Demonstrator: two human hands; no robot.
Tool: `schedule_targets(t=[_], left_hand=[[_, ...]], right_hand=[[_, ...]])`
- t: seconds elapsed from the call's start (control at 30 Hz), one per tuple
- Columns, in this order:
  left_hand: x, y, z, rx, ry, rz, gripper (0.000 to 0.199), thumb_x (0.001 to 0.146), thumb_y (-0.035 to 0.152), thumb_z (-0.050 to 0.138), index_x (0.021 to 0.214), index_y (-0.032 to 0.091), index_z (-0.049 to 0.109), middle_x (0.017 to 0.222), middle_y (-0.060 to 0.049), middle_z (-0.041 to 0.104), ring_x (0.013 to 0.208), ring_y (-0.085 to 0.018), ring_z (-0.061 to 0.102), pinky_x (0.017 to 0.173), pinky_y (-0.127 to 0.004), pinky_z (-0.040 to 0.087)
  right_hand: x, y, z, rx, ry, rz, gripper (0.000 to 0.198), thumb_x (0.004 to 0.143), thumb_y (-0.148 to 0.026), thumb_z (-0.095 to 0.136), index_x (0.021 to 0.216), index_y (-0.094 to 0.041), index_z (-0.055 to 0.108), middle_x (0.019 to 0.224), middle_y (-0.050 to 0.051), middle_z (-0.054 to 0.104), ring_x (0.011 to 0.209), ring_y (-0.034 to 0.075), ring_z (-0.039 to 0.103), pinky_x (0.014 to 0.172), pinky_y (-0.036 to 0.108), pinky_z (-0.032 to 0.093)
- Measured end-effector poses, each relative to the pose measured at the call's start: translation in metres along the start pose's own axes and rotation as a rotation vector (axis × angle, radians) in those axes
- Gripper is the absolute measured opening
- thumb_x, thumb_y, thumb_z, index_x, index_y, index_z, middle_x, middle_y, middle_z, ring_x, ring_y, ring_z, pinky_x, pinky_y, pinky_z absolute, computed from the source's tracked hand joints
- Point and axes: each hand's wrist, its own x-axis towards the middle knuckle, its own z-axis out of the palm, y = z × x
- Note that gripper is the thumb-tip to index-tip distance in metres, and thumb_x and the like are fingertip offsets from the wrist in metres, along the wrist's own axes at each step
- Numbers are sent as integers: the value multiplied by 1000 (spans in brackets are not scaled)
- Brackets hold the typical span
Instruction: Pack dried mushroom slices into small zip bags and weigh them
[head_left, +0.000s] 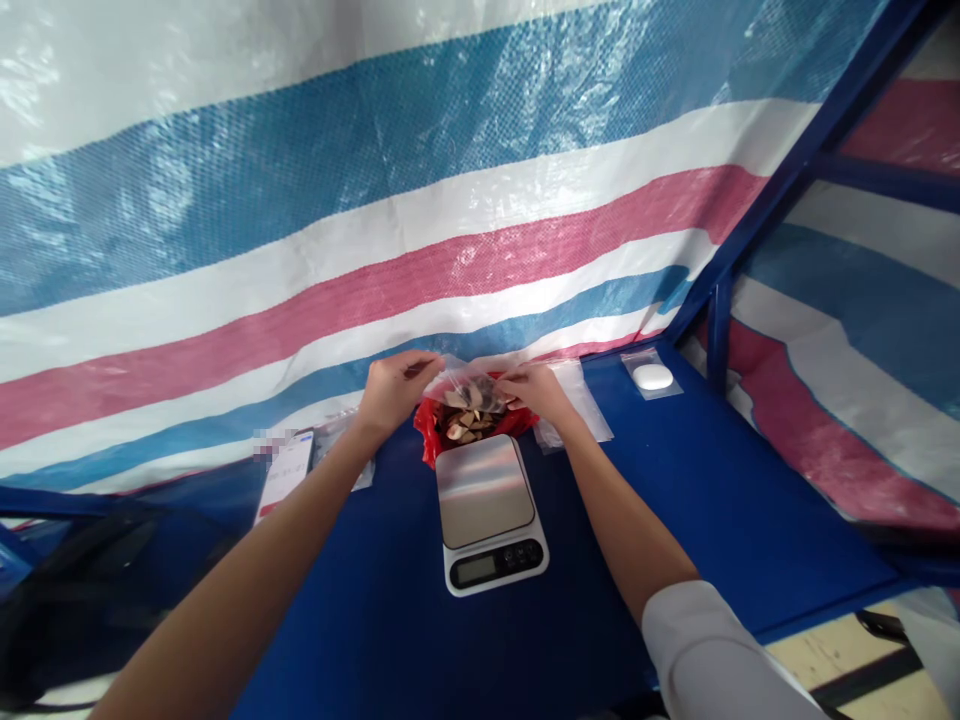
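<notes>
My left hand [397, 388] pinches the upper left edge of a clear plastic bag [454, 372]. At the bag's right side my right hand [538, 390] has its fingers closed, apparently on the film. Behind and under the clear bag lies an open red plastic bag [427, 430] full of brown and pale dried pieces [471, 425]. Some pieces show through the film; whether any are inside the clear bag I cannot tell. Just in front stands a white digital kitchen scale [486, 505] with a bare metal plate; its display digits are not readable.
Flat clear bags [581, 405] lie right of the red bag, and more plastic packaging [349, 450] lies left. A phone [285, 478] rests beyond my left forearm. A white oval case [652, 377] sits at the right on the blue table [675, 480]. A striped tarp [375, 260] hangs behind.
</notes>
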Motion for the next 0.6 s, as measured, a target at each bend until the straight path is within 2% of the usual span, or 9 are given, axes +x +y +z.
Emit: schedule_targets(t=[0.17, 0.33, 0.5, 0.6], left_hand=[[-1, 1, 2, -12, -19, 13, 29, 85, 46, 65, 87, 20, 77, 94, -7, 80, 86, -23, 73, 84, -34, 56], [-11, -14, 0, -58, -44, -67, 37, 80, 52, 71, 93, 18, 77, 98, -9, 79, 87, -24, 74, 85, -36, 58], [-14, -17, -2, 0, -29, -86, 37, 81, 54, 68, 88, 19, 78, 88, -7, 79, 84, -25, 73, 77, -34, 57], [-11, -10, -1, 24, -5, -41, 36, 83, 54, 66, 86, 20, 77, 85, -6, 79, 81, -24, 72, 75, -32, 56]], right_hand=[[-2, -4, 1, 29, -14, 41, 16, 78, -28, 69, 79, -15, 78, 71, 4, 75, 67, 20, 73, 61, 27, 61], [-1, -2, -3, -52, 39, 34, 14, 78, -26, 70, 77, -14, 77, 69, 5, 75, 61, 19, 71, 57, 26, 59], [-1, -1, -3, -81, 52, 52, 15, 81, -27, 71, 81, -14, 77, 73, 6, 76, 62, 19, 71, 57, 24, 58], [-1, -1, -2, 7, 35, 55, 18, 81, -28, 71, 88, -14, 78, 80, 6, 77, 70, 19, 72, 61, 25, 60]])
